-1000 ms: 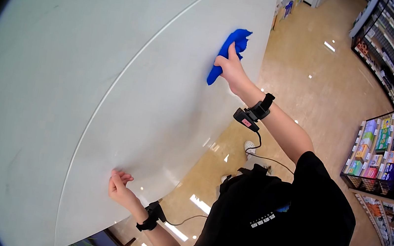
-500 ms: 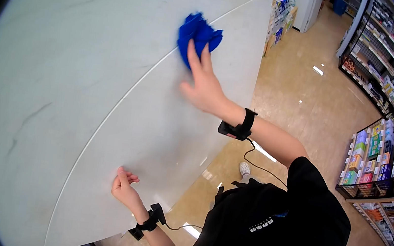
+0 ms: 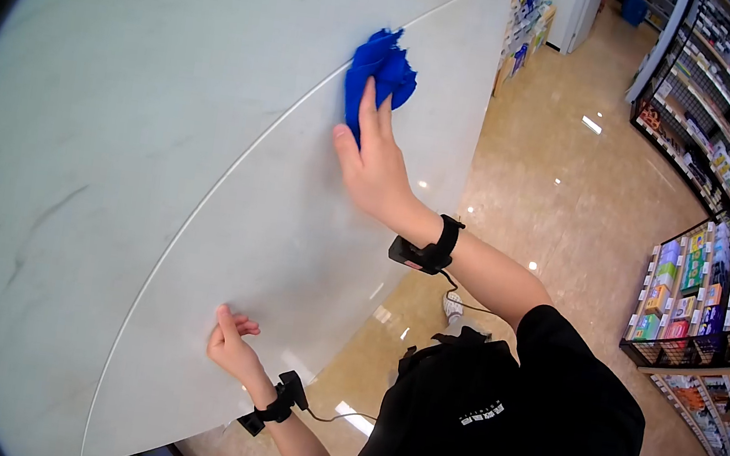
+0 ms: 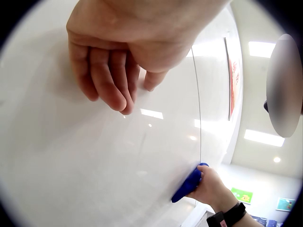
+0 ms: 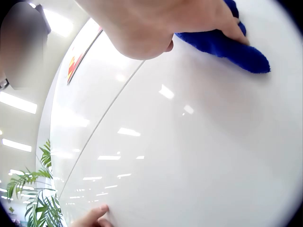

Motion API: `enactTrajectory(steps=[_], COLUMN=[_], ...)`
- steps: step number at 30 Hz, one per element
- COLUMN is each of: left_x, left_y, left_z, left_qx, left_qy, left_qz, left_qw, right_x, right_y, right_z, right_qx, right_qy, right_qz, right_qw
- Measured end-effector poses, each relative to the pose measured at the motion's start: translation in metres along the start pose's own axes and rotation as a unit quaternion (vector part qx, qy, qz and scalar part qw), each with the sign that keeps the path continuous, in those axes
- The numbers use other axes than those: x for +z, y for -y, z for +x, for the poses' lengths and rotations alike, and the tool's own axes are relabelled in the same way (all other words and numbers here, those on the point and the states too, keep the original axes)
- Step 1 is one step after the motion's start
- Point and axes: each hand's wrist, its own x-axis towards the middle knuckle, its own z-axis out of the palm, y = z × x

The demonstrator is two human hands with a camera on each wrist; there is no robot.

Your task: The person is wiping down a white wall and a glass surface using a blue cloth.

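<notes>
Under my right hand lies a crumpled blue cloth on a large white glossy surface. Two fingers stretch straight over the cloth, and the thumb points away to the left. The cloth overlaps a thin curved line that crosses the surface. In the right wrist view the cloth spreads out past the fingertips. Nearer my body, my left hand has its fingers loosely bent and holds nothing. The left wrist view shows those fingertips right at the surface, with the cloth farther off.
Faint grey streaks mark the surface on the left. Shiny tan floor runs along its right edge. Black-framed shelves with packaged goods stand beyond. Green plant leaves show in the right wrist view. Cables trail from both wrist cameras.
The right hand first swept the cloth left onto the curved line, its fingers spreading out, then shifted slightly back right. The left hand has barely moved.
</notes>
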Motion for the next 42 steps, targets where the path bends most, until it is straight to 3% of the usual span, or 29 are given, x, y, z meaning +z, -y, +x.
enactTrajectory(steps=[4,7,8,11,17,23,32,36,42], left_x=[0.002,0.003,0.003,0.003,0.008,0.007,0.028,0.042,0.058], left_y=[0.0,0.0,0.0,0.006,-0.004,-0.003,-0.029,-0.044,-0.065], left_z=[-0.002,0.0,0.001,0.005,0.002,0.005,0.004,0.0,-0.004], left_qx=[-0.001,-0.005,-0.007,-0.006,0.009,-0.015,0.056,0.09,0.094], left_qy=[-0.01,-0.014,-0.014,-0.02,-0.032,-0.038,-0.004,0.025,0.046], left_qz=[0.024,0.029,0.029,0.035,0.061,0.055,0.05,0.075,0.112], left_qw=[1.0,0.999,0.999,0.999,0.998,0.998,0.997,0.993,0.988], right_x=[0.003,-0.011,-0.012,-0.019,-0.02,-0.006,0.01,0.011,0.034], right_y=[-0.028,-0.028,-0.033,-0.037,-0.063,-0.095,-0.156,-0.172,-0.219], right_z=[-0.001,-0.005,-0.007,-0.007,-0.01,-0.013,-0.037,-0.047,-0.087], right_qx=[0.046,0.146,0.133,0.198,0.153,0.221,0.33,0.447,0.456], right_qy=[0.004,0.077,0.077,0.162,0.162,0.172,0.19,0.22,0.169], right_qz=[-0.087,-0.066,-0.087,-0.137,-0.204,-0.24,-0.172,-0.085,-0.058], right_qw=[0.995,0.984,0.984,0.957,0.953,0.93,0.909,0.863,0.872])
